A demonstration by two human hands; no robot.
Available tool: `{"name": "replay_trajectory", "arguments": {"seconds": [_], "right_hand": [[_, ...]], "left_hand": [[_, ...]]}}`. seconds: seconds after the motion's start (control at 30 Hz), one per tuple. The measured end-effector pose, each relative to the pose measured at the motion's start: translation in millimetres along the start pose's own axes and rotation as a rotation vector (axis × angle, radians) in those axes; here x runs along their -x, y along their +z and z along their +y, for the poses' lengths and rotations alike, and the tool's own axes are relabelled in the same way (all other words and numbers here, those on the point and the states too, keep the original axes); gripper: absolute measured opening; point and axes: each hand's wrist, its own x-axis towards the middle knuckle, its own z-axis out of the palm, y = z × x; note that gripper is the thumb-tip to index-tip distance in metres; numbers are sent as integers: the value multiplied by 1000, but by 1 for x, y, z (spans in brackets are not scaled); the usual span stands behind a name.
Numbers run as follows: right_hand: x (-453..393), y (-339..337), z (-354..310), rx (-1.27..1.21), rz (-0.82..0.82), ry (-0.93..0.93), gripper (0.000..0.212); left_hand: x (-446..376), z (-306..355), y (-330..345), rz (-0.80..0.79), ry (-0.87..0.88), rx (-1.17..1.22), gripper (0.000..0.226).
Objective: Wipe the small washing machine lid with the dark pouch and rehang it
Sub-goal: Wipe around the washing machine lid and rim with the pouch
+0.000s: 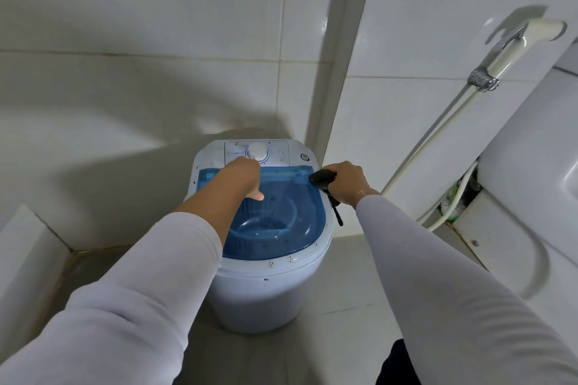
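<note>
A small white washing machine [266,291] stands on the floor in the tiled corner, with a see-through blue lid [281,216] and a white dial [257,151] at the back. My right hand [345,183] grips the dark pouch [322,178] at the lid's far right corner, and a black strap [336,214] dangles from it down the machine's right side. My left hand [244,178] reaches over the lid's far left part near the dial, fingers curled under and thumb sticking out. What its fingers touch is hidden.
White tiled walls close in behind and to the left. A bidet sprayer [513,47] with its hose [422,150] hangs on the right wall. A white toilet cistern [531,150] fills the right side. A low tiled ledge [28,253] sits at the left.
</note>
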Motion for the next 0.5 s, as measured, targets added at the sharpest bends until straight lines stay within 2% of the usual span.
{"name": "replay_trajectory", "arguments": {"seconds": [0.4, 0.5], "right_hand": [[45, -7, 9, 14, -80, 2, 20], [54, -15, 8, 37, -161, 12, 21]], "left_hand": [[11, -2, 11, 76, -16, 140, 51], [16, 0, 12, 139, -30, 108, 47]]}}
